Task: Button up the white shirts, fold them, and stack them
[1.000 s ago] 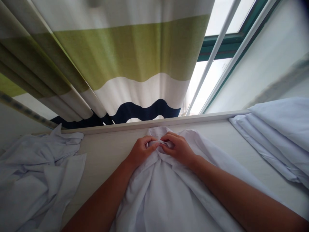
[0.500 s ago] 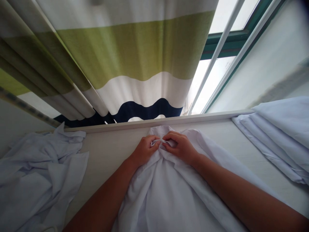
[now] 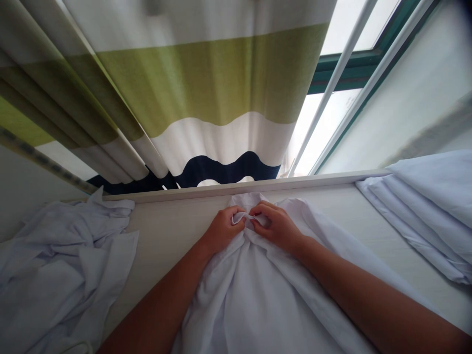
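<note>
A white cloth garment (image 3: 265, 295), which may be a coat or shirt, lies spread on the pale table (image 3: 165, 221) in front of me. Near its far end, my left hand (image 3: 224, 227) pinches a fold of the fabric between thumb and fingers. Close beside it, my right hand (image 3: 277, 225) pinches the same gathered spot from the other side. The fingertips of both hands almost meet there. Creases run from the pinched place down towards me. Whether a button sits between the fingers cannot be made out.
At the left lies a crumpled heap of white cloth (image 3: 66, 270). A folded stack of white cloth (image 3: 435, 211) rests at the right. Along the table's far side runs a raised edge (image 3: 177, 193). Behind it hang a striped curtain (image 3: 221, 78) and white window bars (image 3: 332, 88).
Both hands stay at the same spot on the white garment, with only a slight shift of the fingers. The whole view has moved a little.
</note>
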`<action>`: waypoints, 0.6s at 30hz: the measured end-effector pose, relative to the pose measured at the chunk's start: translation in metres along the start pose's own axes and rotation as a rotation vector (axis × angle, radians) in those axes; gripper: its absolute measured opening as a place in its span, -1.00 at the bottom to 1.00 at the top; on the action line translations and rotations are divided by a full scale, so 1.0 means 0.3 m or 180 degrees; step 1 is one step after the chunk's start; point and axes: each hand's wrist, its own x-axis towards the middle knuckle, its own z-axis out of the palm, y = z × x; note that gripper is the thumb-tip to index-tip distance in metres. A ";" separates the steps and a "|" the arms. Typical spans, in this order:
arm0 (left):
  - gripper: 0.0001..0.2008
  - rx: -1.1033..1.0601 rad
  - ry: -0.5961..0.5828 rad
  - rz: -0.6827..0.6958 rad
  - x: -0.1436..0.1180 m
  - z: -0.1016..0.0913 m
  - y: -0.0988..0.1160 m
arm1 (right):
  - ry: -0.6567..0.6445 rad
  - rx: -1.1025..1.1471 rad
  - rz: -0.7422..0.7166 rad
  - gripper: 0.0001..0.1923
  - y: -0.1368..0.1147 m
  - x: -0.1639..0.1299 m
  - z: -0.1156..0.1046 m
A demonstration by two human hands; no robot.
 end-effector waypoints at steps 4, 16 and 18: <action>-0.79 0.0044 -0.0012 0.0003 0.000 0.001 -0.001 | 0.0034 -0.0116 -0.0004 -0.87 0.003 -0.001 0.004; -0.79 -0.0123 0.0203 -0.0064 -0.005 0.006 0.015 | 0.0100 -0.0122 -0.0047 -0.86 0.008 -0.006 0.005; -0.79 -0.0164 0.0220 -0.0084 -0.003 0.006 0.015 | 0.0067 -0.0095 -0.0087 -0.87 0.006 -0.005 0.003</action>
